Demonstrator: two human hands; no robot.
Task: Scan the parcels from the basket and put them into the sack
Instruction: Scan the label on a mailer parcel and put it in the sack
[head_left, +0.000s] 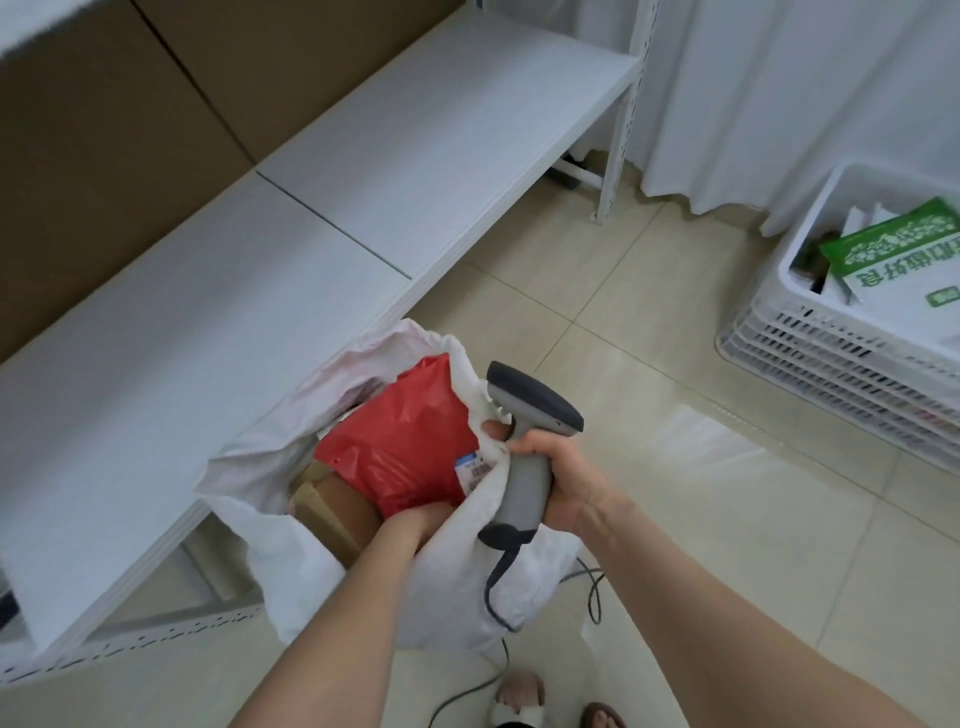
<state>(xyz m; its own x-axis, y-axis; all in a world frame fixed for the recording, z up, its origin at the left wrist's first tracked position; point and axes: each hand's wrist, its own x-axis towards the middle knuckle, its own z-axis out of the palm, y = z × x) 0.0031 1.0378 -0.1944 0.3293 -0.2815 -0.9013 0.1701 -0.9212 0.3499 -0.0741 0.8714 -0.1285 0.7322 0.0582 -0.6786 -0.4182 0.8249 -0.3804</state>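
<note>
A white sack (291, 566) stands open on the floor beside a low shelf. My left hand (415, 519) reaches into its mouth and holds a red plastic parcel (405, 441) with a barcode label, part of the hand hidden behind the sack's rim. A brown cardboard box (337, 512) lies inside the sack under the red parcel. My right hand (556, 488) grips the handle of a grey barcode scanner (524, 441) and pinches the sack's near rim against it. At the right stands a white plastic basket (795, 332) with a green and white parcel (904, 260) in it.
A low white shelf (249, 291) runs along the left with brown cardboard behind it. The scanner's cable (592, 592) trails over the tiled floor near my feet (519, 696). A white curtain (779, 93) hangs at the back right.
</note>
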